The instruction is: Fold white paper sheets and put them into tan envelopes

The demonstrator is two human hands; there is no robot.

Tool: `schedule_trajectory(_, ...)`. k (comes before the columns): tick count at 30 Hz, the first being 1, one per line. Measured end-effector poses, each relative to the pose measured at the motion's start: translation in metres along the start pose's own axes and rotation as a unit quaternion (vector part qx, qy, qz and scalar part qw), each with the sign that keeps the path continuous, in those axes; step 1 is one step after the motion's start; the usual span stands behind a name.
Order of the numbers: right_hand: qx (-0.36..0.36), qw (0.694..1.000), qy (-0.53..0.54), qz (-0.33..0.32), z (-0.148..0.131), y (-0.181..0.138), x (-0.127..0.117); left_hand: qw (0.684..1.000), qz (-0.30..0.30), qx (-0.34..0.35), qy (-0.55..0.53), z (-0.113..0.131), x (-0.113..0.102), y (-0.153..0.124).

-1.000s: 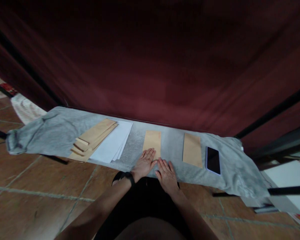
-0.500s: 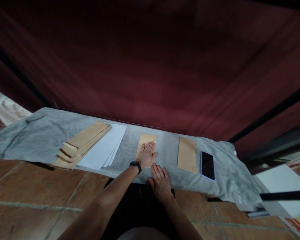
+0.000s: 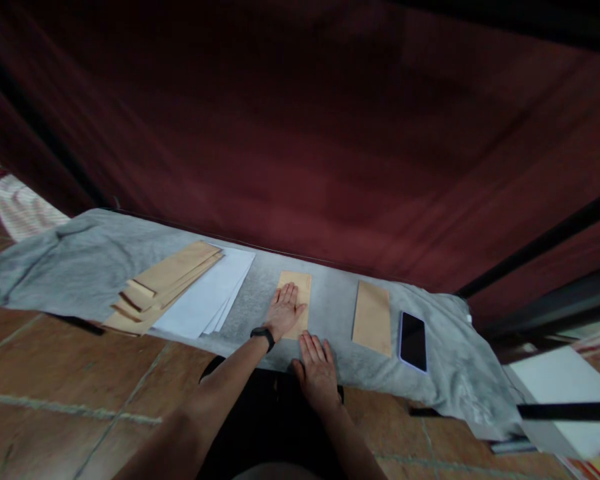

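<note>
A brown paper envelope [image 3: 301,293] lies on the grey cloth in front of me. My left hand [image 3: 283,313], with a black band on its wrist, rests flat across the envelope's left and middle part, fingers stretched out. By the envelope's near right corner, my right hand [image 3: 319,373] lies palm down on the cloth with its fingers extended; whether its fingertips touch the paper I cannot tell. Off to the right is another brown envelope [image 3: 372,318], flat and untouched.
White paper sheets [image 3: 205,293] and a fanned stack of brown envelopes [image 3: 167,280] lie at the left. A phone [image 3: 413,341] is at the right. Grey cloth [image 3: 100,260] covers the narrow surface, with a dark red curtain [image 3: 300,167] behind it and a tiled floor [image 3: 80,373] below.
My left hand has slid a little left over the envelope, uncovering more of its right side. My right hand stays near the envelope's lower corner. The view has tilted slightly.
</note>
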State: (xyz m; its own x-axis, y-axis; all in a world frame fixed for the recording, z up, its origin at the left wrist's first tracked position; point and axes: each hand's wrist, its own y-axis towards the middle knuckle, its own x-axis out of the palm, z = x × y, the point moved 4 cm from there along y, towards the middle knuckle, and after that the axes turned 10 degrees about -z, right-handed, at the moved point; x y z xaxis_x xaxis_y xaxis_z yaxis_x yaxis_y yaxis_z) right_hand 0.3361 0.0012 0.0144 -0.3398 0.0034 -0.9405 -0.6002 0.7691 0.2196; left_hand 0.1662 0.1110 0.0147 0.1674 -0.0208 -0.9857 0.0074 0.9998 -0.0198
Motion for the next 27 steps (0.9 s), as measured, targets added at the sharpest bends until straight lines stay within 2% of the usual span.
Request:
schedule_trajectory(6,0.003,1.0,-0.005,0.006,-0.001,0.0,0.0,0.999,0.018,-0.025,0.016,-0.02,-0.001,-0.045)
schedule_trajectory(12,0.006,1.0,-0.013,-0.01,-0.003,0.0,-0.002,0.998,0.053,-0.017,0.014,-0.027,-0.004,-0.086)
schedule_trajectory(14,0.009,1.0,-0.015,-0.012,-0.004,-0.001,-0.002,0.998,0.051,0.02,0.01,-0.026,-0.007,-0.096)
schedule_trajectory(17,0.012,1.0,-0.013,-0.01,-0.003,-0.001,-0.002,0.992,0.023,0.124,0.007,-0.021,-0.011,-0.111)
schedule_trajectory(19,0.02,1.0,-0.007,-0.012,-0.002,0.0,-0.002,0.986,0.014,0.168,0.006,-0.019,-0.013,-0.12)
schedule_trajectory(27,0.029,0.996,0.021,-0.082,-0.005,0.034,0.009,0.982,0.02,0.184,0.025,-0.019,-0.012,-0.127)
